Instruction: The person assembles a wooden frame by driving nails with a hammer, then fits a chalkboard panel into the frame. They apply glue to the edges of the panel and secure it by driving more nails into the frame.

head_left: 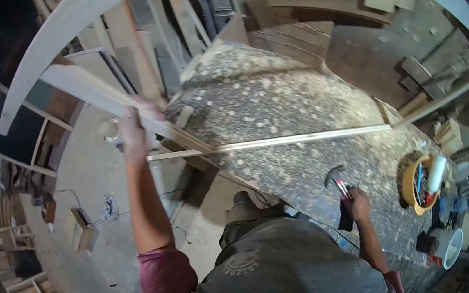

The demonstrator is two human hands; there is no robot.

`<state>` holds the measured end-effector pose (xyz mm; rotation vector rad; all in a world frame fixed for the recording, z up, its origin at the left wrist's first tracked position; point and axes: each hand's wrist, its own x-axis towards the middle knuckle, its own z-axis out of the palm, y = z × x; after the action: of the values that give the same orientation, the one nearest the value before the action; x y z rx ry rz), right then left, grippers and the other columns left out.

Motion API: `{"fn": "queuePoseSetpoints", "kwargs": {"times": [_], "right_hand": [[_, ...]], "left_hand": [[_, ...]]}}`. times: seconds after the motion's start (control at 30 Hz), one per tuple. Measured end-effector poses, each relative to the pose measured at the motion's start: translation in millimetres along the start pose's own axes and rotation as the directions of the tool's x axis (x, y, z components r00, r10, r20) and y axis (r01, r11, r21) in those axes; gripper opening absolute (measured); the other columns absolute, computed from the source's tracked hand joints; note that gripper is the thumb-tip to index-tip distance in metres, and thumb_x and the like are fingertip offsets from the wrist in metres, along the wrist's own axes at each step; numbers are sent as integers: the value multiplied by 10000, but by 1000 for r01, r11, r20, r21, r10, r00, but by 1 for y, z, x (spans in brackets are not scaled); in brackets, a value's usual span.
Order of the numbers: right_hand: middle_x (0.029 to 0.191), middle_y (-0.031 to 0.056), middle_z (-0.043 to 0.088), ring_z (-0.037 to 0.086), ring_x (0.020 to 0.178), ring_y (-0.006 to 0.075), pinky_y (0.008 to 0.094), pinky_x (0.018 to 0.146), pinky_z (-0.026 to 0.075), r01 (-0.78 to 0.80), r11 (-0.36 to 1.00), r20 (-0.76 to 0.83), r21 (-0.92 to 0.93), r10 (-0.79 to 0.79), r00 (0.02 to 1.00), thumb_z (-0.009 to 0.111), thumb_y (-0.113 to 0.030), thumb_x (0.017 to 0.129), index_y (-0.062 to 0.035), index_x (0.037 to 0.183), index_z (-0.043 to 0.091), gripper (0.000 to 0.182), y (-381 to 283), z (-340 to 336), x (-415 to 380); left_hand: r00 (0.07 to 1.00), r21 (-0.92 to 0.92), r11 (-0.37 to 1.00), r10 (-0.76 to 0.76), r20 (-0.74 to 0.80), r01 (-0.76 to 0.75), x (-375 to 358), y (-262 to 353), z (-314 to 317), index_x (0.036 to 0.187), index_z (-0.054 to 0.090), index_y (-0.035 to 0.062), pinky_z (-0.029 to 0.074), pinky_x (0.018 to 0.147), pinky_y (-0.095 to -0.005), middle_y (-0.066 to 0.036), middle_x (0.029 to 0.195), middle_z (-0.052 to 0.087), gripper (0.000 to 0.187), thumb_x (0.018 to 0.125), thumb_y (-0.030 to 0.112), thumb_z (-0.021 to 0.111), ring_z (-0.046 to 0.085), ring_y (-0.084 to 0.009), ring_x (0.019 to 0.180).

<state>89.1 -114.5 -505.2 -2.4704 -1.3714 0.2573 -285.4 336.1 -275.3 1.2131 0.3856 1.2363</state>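
My left hand (135, 133), slightly blurred, grips a pale wooden board (96, 92) that slants from the upper left down to the workbench. The board's lower end meets a thin wooden strip (298, 138) lying across the bench. My right hand (360, 203) is closed round the handle of a claw hammer (338, 180), low over the bench's near edge. Its dark metal head points away from me, and red and white show on the handle. Another long pale piece (95, 10) arcs across the top of the view, close to the camera.
The worn, paint-spotted workbench (276, 103) fills the middle. A yellow tub (407, 181) with small tools and a white bottle (436, 173) stands at its right. Beyond it is a white bucket (453, 249). Planks lean at the back; a small wooden box (82, 228) and cables lie on the floor.
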Motion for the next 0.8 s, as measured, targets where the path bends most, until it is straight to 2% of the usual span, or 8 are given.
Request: {"fn": "queuePoseSetpoints", "kwargs": {"times": [0.07, 0.13, 0.2, 0.27, 0.33, 0.4, 0.63, 0.8], "right_hand": [[853, 150, 604, 578, 827, 367, 451, 719, 459, -19, 996, -104, -83, 10, 995, 637, -310, 832, -60, 942, 590, 277, -8, 17, -7], [859, 163, 600, 574, 831, 373, 456, 724, 455, -59, 983, -209, -171, 22, 978, 607, -304, 861, -55, 949, 578, 265, -24, 24, -2], [870, 182, 594, 573, 817, 381, 469, 718, 446, -286, 954, -98, 91, 295, 951, 554, -261, 905, -52, 975, 564, 220, -55, 25, 3], [755, 204, 569, 553, 683, 385, 442, 620, 425, -230, 955, -129, 186, 256, 958, 515, -239, 943, -22, 951, 548, 220, -93, 37, 22], [870, 258, 569, 559, 803, 435, 464, 672, 428, -171, 926, -35, 338, 194, 980, 481, -255, 953, -9, 958, 533, 251, -137, 44, 48], [711, 218, 546, 545, 650, 362, 423, 599, 419, -36, 884, -76, 466, 80, 994, 491, -262, 960, -18, 927, 538, 251, -198, 42, 73], [939, 264, 619, 598, 894, 443, 453, 743, 475, 26, 909, 166, 415, -103, 981, 482, -267, 960, -76, 1145, 569, 280, -322, 46, 107], [1038, 258, 614, 594, 933, 434, 454, 771, 493, 151, 827, 32, 541, -200, 979, 464, -201, 964, -76, 1193, 563, 279, -356, 51, 122]], "left_hand": [[984, 119, 992, 16, 177, -37, 1, -12, -9, 818, 476, 60, 409, 535, -319, -44, 654, 458, 631, 845, 689, 431, 468, -175, 568], [989, 144, 989, -4, 151, -19, -3, -17, -11, 795, 464, 62, 391, 509, -302, -46, 611, 439, 705, 821, 759, 355, 441, -161, 528], [998, 155, 988, -6, 59, -3, -3, -18, -7, 791, 465, 62, 376, 488, -287, -46, 599, 442, 719, 805, 774, 366, 434, -151, 520], [999, 99, 995, 28, 44, -33, 1, -24, -8, 810, 483, 40, 373, 464, -281, -50, 617, 469, 679, 842, 713, 396, 465, -142, 522], [998, 46, 997, 58, 32, -60, 6, -26, -10, 829, 502, 18, 370, 440, -275, -54, 634, 497, 640, 878, 651, 427, 497, -133, 524], [991, 36, 998, -48, 128, 44, 13, -19, -10, 730, 517, 24, 370, 431, -260, -43, 583, 503, 633, 874, 638, 460, 494, -122, 495], [997, -37, 999, 1, 83, 2, 28, -5, 11, 721, 535, 14, 377, 412, -236, -27, 569, 515, 548, 871, 540, 575, 491, -94, 467], [995, 152, 988, -7, 99, -8, 34, 5, 16, 714, 515, 12, 390, 443, -258, -49, 536, 487, 672, 845, 670, 483, 486, -128, 462]]}}
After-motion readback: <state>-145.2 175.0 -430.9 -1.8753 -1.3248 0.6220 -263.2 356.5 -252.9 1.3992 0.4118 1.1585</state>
